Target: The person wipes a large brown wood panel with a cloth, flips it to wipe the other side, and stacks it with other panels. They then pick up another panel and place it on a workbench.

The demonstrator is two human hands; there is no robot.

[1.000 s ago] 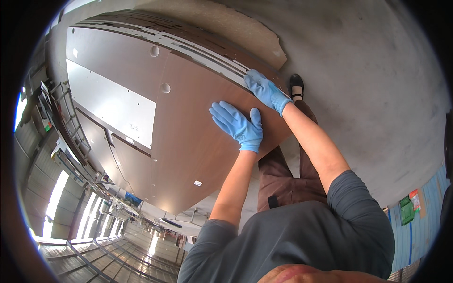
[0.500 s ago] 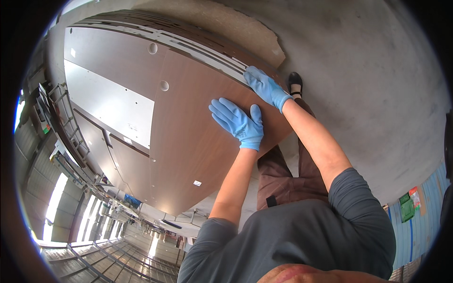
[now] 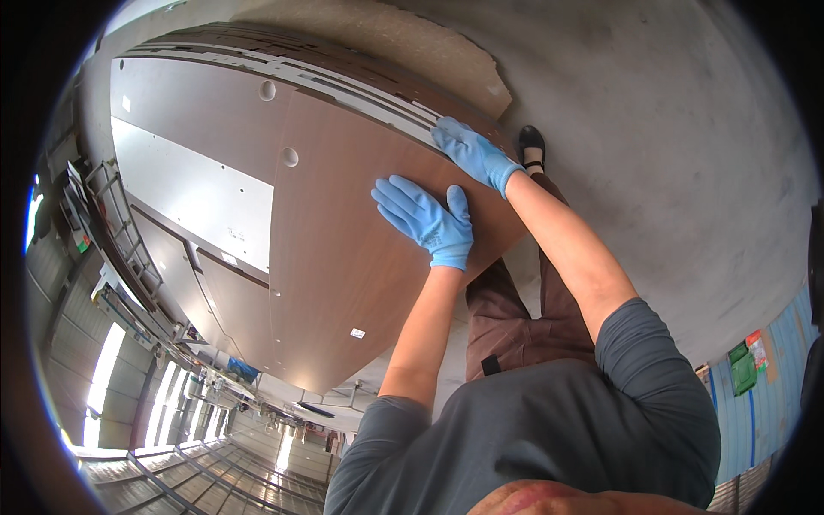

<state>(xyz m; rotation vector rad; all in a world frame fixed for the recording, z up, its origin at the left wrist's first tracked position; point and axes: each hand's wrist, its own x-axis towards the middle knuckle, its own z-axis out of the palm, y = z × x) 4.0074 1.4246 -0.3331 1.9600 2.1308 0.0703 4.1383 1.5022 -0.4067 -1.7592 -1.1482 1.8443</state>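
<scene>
In a blue glove, my left hand (image 3: 422,220) lies flat on a large brown wood-grain panel (image 3: 326,249), fingers stretched out and thumb apart. My right hand (image 3: 474,156), gloved the same way, rests along the panel's long edge with its fingers extended; their undersides are hidden. Two round recesses and a small white label (image 3: 357,333) show on the panel's face. Beneath it, the layered edges of several stacked boards (image 3: 360,105) show in white and brown. A white panel (image 3: 193,193) lies to the left, among other brown boards.
Grey concrete floor (image 3: 652,172) spreads to the right of the stack. A torn-edged brown sheet (image 3: 455,60) lies beyond it. My shoe (image 3: 532,144) stands beside the stack's corner. A metal rack (image 3: 116,202) is at far left, and a green item (image 3: 742,371) at far right.
Both hands and the panels appear slightly further left in the picture, shifting together. My hands keep nearly the same pose on the panel.
</scene>
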